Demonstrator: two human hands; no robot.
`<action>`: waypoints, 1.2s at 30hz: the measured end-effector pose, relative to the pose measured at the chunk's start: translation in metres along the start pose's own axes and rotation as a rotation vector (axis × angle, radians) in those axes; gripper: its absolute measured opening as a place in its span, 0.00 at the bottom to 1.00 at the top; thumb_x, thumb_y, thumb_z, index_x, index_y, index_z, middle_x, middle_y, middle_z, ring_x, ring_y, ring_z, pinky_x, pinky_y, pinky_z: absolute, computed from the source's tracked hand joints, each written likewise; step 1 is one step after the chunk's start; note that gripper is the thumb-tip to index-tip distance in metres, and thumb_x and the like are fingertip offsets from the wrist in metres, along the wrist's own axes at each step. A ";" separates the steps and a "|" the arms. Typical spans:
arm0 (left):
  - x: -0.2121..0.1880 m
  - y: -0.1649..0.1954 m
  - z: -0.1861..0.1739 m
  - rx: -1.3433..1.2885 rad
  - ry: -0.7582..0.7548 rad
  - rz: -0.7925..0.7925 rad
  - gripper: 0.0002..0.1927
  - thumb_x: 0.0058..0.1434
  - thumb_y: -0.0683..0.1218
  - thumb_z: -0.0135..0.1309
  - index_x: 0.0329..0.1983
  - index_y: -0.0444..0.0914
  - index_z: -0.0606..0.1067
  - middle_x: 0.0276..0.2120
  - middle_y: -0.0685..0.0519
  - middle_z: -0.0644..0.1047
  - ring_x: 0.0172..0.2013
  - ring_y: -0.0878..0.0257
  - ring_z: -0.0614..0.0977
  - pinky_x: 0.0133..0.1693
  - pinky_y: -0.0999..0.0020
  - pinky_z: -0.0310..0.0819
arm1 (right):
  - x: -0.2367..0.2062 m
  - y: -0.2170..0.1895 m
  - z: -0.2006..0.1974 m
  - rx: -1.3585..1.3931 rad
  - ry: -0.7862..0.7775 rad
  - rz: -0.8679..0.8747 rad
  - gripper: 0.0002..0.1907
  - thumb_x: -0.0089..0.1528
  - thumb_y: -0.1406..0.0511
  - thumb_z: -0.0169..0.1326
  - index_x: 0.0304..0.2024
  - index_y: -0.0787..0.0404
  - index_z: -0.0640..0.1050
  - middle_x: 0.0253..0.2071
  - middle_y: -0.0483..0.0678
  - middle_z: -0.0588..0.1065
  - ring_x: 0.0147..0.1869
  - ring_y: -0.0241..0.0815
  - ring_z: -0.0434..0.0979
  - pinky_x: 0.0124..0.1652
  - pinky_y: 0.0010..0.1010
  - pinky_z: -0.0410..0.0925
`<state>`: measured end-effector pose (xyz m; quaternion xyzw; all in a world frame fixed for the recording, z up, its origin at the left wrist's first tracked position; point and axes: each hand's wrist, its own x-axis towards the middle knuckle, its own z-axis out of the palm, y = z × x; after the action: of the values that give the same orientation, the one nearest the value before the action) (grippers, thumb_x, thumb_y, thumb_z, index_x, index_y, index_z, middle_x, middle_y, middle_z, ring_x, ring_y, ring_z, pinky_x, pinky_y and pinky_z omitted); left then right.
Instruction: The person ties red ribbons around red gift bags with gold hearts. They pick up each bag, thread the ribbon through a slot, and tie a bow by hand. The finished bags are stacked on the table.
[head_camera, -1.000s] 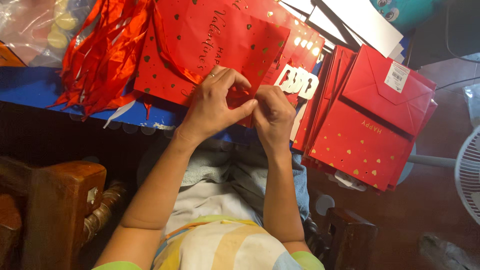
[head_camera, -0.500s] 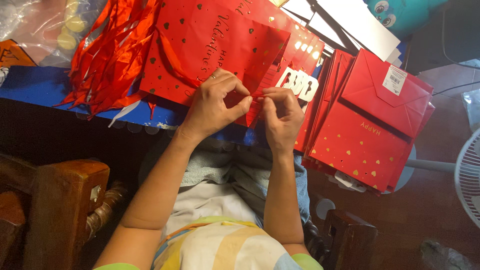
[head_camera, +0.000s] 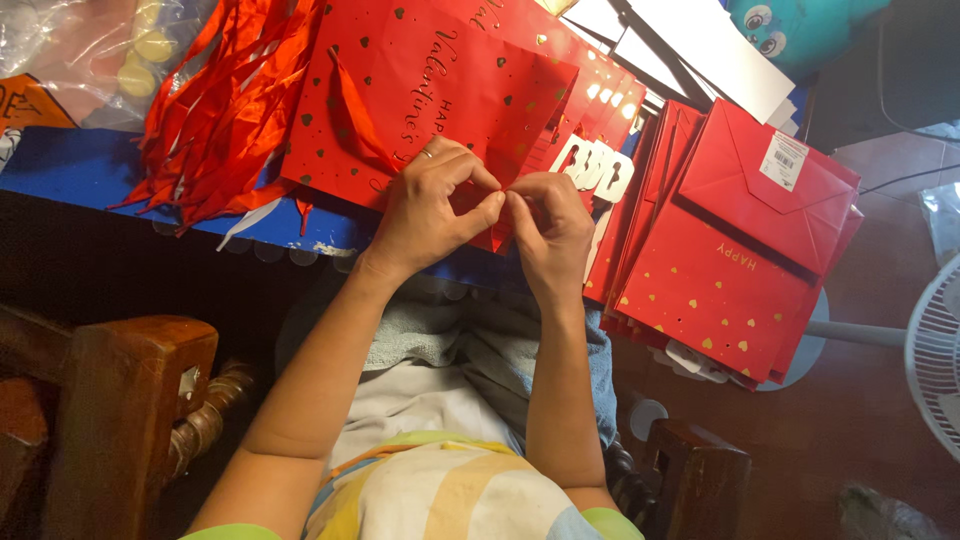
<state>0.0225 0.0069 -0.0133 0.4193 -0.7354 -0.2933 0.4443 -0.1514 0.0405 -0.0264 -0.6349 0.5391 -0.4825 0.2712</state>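
While both hands meet fingertip to fingertip, the left hand (head_camera: 430, 205) and right hand (head_camera: 552, 225) pinch the red gift bag's (head_camera: 440, 90) lower edge. Red ribbons (head_camera: 225, 100) lie just beside it on the blue table (head_camera: 70, 170).

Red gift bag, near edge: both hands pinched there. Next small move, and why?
Probably draw the pinched bit through and snug it. Left hand and right hand meet fingertip to fingertip at the near edge of the red gift bag, which lies flat on the blue table. A red ribbon already loops across it. What they pinch is hidden.
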 end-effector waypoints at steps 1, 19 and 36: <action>0.000 0.000 0.001 0.000 0.006 0.007 0.08 0.59 0.44 0.64 0.33 0.36 0.77 0.31 0.51 0.77 0.42 0.54 0.78 0.46 0.61 0.75 | 0.000 0.001 0.001 0.038 0.007 0.027 0.02 0.68 0.74 0.58 0.42 0.66 0.77 0.43 0.46 0.76 0.43 0.32 0.76 0.42 0.24 0.71; 0.000 -0.003 0.002 -0.030 0.008 -0.007 0.07 0.59 0.44 0.64 0.34 0.36 0.78 0.32 0.50 0.77 0.44 0.54 0.78 0.47 0.60 0.75 | 0.001 0.002 -0.001 0.078 0.004 0.032 0.08 0.65 0.72 0.59 0.47 0.63 0.78 0.52 0.48 0.73 0.53 0.36 0.77 0.48 0.26 0.75; 0.000 -0.004 0.003 -0.062 0.019 0.020 0.07 0.58 0.43 0.64 0.34 0.36 0.78 0.32 0.50 0.78 0.42 0.54 0.78 0.46 0.61 0.74 | -0.003 0.015 -0.004 0.305 0.059 0.220 0.04 0.75 0.67 0.47 0.49 0.62 0.71 0.43 0.47 0.76 0.42 0.34 0.78 0.43 0.25 0.73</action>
<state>0.0216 0.0047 -0.0180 0.4007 -0.7259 -0.3074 0.4668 -0.1618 0.0398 -0.0388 -0.5091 0.5335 -0.5446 0.3994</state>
